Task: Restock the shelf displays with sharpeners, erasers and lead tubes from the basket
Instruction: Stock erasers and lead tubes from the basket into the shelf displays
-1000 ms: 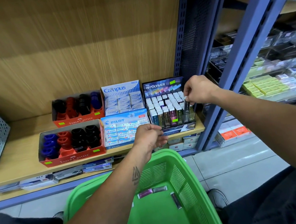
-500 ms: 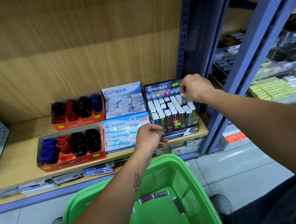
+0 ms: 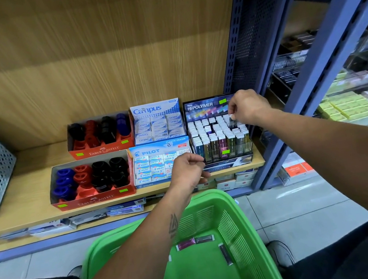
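The right hand [image 3: 249, 106] pinches a lead tube [image 3: 232, 120] over the Hi-Polymer display [image 3: 218, 131]. The left hand [image 3: 186, 170], in front of that display, has its grip curled; whether it holds anything, I cannot tell.

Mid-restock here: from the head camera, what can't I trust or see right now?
- Left hand: its curled fingers face away, so whether it holds tubes is hidden.
- Green basket: the left forearm covers part of the floor and the bottom edge cuts it off, so the count of loose lead tubes is uncertain.
- Hi-Polymer display: the right hand hides its back right corner; tube labels are too small.
- Lower shelf boxes: blurred and shadowed.
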Available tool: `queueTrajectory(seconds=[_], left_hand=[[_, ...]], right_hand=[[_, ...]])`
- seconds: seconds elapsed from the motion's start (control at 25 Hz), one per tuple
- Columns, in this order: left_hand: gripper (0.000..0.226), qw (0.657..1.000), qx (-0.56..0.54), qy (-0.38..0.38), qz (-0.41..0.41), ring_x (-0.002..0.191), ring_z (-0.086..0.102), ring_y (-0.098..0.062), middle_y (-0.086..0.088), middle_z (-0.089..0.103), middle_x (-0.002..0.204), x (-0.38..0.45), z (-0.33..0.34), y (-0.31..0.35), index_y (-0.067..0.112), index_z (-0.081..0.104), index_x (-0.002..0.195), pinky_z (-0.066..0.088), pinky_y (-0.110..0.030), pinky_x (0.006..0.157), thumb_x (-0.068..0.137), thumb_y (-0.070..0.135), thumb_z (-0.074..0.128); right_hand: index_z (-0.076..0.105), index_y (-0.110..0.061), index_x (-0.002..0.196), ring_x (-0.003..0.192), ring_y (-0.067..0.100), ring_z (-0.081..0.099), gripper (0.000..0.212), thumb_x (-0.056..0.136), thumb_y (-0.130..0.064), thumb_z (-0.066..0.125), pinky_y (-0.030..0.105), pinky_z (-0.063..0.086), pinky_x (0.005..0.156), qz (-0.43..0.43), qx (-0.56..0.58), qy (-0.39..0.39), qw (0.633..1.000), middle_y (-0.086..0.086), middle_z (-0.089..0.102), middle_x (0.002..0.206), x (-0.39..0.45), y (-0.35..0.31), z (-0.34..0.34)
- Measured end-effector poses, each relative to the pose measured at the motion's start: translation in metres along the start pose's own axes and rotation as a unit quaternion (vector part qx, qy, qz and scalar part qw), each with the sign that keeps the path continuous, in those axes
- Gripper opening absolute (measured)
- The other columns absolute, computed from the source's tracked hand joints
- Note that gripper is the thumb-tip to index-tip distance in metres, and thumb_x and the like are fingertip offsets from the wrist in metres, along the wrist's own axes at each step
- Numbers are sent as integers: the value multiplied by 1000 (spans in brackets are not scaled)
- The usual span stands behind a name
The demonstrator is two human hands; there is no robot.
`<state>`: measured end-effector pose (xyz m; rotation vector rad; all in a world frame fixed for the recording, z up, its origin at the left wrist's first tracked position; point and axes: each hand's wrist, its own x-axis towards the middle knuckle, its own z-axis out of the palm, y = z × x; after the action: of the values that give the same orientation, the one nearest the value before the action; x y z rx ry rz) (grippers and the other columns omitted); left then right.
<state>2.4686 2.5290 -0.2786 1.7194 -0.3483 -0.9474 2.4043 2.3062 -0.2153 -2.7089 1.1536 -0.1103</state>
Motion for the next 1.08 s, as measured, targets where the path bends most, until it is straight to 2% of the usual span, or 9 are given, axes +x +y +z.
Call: queueTrajectory(seconds=[0.12,0.28,0.4,0.56,0.76,0.88,0.96,1.04,1.08], left_hand=[[16,1000,4,0,-1,69,69,-20,-14,65,107,0,-1,-1,7,61,101,59,-33,66,97,-4,50],[15,1000,6,2,2,67,68,-20,-14,65,105,-2,-1,0,6,61,101,58,-35,67,97,-4,50],[15,1000,2,3,1,66,67,-19,-13,65,101,-3,-1,-2,5,61,101,57,-32,62,98,-4,49],[15,1000,6,0,2,66,67,-20,-12,64,94,-2,-2,-3,6,60,100,57,-31,60,97,-4,50],[15,1000,7,-8,-1,65,67,-20,-12,65,93,-7,-5,-2,6,61,99,57,-35,66,97,-4,50],[16,1000,8,-9,9,58,65,-18,-12,65,86,-15,-11,1,6,60,96,55,-32,58,96,-5,50],[16,1000,4,-4,16,56,65,-19,-13,64,83,-24,-23,4,5,60,97,54,-28,51,96,-7,48],[19,1000,3,-4,13,56,65,-20,-14,66,82,-35,-42,5,3,60,98,54,-28,52,96,-8,45],[20,1000,8,-9,10,56,64,-19,-14,67,80,-40,-52,2,3,60,97,53,-28,52,95,-9,44]], right_hand=[[70,-21,87,85,27,65,13,88,-9,70,39,57,75,2,-32,9,999,3,69,93,0,-2,0],[71,-20,83,86,22,65,11,84,-10,76,38,58,78,15,34,-27,999,0,69,91,-1,-1,4],[72,-22,85,85,24,66,11,87,-12,73,39,59,77,7,-15,-18,1000,2,71,95,-4,4,15],[74,-21,86,85,27,67,19,88,-5,64,42,60,78,11,-17,-31,999,5,72,100,-2,5,18],[74,-21,107,107,26,63,39,90,2,49,41,56,90,-22,-70,-90,993,1,67,123,-5,5,11],[64,-23,130,123,27,55,48,91,0,46,40,51,96,-47,-106,-89,989,3,54,139,-13,2,-1],[61,-22,135,114,30,57,55,89,2,45,35,49,82,-53,-73,-44,995,9,51,136,-19,-13,-11],[71,-21,119,82,21,62,46,87,2,46,29,46,65,-89,24,-5,996,9,64,117,-32,-42,-11],[74,-20,106,69,16,60,38,89,1,49,28,45,60,-110,79,-14,991,8,70,103,-43,-60,-8]])
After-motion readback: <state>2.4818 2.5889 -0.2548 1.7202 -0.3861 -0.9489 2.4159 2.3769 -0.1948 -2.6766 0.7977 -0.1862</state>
